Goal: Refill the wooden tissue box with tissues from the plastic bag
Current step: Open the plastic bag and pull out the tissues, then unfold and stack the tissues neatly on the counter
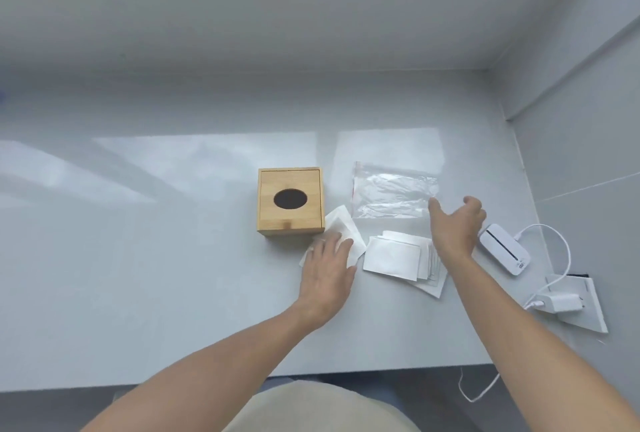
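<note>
A square wooden tissue box (pixel 291 201) with a dark oval slot in its lid stands in the middle of the white table. To its right lies a flat, see-through plastic bag (pixel 393 194). My left hand (pixel 327 270) rests palm down on white tissues (pixel 341 227) at the box's front right corner. A fanned stack of folded white tissues (pixel 398 256) lies in front of the bag. My right hand (pixel 455 225) hovers with fingers spread beside the bag's right edge, holding nothing.
A white pocket device (pixel 505 248) with a white cable (pixel 554 248) lies at the right. A white charger (pixel 562 303) sits in a socket plate near the table's right edge. Grey walls close off the back and right side. The table's front edge (pixel 207 381) is near my body.
</note>
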